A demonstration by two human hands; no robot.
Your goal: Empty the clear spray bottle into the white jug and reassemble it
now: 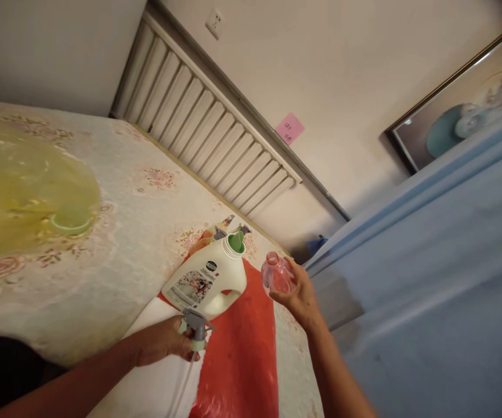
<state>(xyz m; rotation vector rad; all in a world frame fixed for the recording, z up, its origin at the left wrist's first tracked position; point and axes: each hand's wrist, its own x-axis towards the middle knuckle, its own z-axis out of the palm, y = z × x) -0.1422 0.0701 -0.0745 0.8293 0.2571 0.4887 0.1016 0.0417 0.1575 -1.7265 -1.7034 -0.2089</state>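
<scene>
A grey and green plastic spray trigger head [195,328] with a thin clear tube [183,383] hanging from it is grasped in the left hand [163,342], whose fingers are closed around its neck at the near edge of the scene. A small transparent pink plastic bottle [277,276], its mouth open and turned to the far left, is held in the curled fingers of the right hand [302,297], raised above the right edge of the surface [124,232], which is covered with a pale floral-patterned cloth. Between the two hands, just beyond the spray head, a white plastic detergent jug [202,281] with an uncapped green pouring spout [235,242] is seen on a glossy red plastic sheet [242,354]; its label is turned toward the camera. A white sheet [146,389] lies to the left of the red one, under the left hand. Far to the left, a translucent yellow dome-shaped cover [20,191] with a green ring [70,222] rests on the cloth. A white ribbed radiator [207,130] and a pink sticky note [289,128] are seen on the far wall, and blue fabric [429,261] fills the right side.
</scene>
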